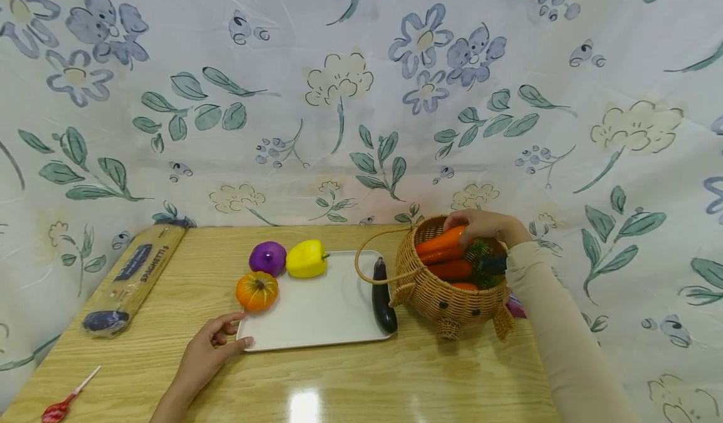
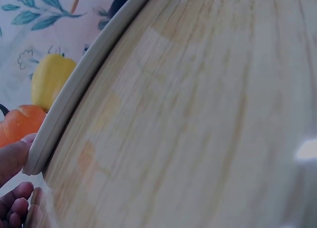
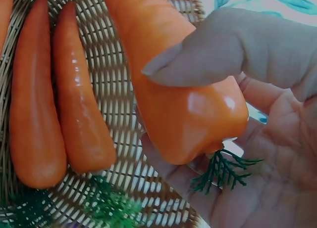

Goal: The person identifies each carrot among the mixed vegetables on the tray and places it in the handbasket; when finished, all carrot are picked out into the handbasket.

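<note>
My right hand (image 1: 480, 225) grips a large orange carrot (image 3: 168, 104) at its thick end, thumb across the top, with a green sprig beside the palm. The carrot lies over the mouth of a wicker basket (image 1: 446, 310) with an animal face. More carrots (image 3: 37, 104) and green tops (image 3: 109, 203) are inside. At the front left corner of a white tray (image 1: 316, 329), my left hand (image 1: 211, 348) holds the rim, thumb on top. On the tray are a purple onion (image 1: 268, 258), a yellow bell pepper (image 1: 306, 259), an orange pumpkin (image 1: 257, 292) and a dark eggplant (image 1: 382, 300).
A pack of spaghetti (image 1: 135, 278) lies at the table's left side. Near the front left is a red lollipop (image 1: 62, 407). The basket's looped handle (image 1: 361, 266) leans over the tray's right end. A floral cloth (image 1: 339, 128) hangs behind the wooden table (image 1: 350, 385).
</note>
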Available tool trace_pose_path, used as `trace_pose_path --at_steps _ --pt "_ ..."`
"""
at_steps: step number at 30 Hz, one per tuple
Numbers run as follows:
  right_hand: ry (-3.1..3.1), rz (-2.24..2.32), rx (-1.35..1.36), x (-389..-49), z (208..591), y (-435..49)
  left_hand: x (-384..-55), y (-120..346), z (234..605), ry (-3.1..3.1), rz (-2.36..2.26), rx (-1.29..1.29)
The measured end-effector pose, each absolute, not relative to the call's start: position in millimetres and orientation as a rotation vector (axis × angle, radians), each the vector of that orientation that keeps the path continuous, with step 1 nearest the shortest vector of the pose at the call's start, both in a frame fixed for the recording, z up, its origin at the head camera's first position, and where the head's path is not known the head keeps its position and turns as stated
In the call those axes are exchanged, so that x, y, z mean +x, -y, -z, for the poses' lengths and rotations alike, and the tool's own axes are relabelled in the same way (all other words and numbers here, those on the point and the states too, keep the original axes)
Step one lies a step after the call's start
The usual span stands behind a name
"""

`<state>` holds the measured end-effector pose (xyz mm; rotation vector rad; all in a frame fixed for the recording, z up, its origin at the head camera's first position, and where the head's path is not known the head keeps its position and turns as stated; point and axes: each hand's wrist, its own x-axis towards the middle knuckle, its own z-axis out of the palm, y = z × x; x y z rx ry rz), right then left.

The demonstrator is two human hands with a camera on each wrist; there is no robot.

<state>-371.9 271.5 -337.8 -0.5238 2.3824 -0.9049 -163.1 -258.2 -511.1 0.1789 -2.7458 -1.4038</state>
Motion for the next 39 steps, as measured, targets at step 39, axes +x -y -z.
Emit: trace_pose_path --at_steps 39 --pt "-2.590 0.663 -0.548 -365.4 388.7 -249.2 -157.0 262.4 517.6 2.753 1.400 0.214"
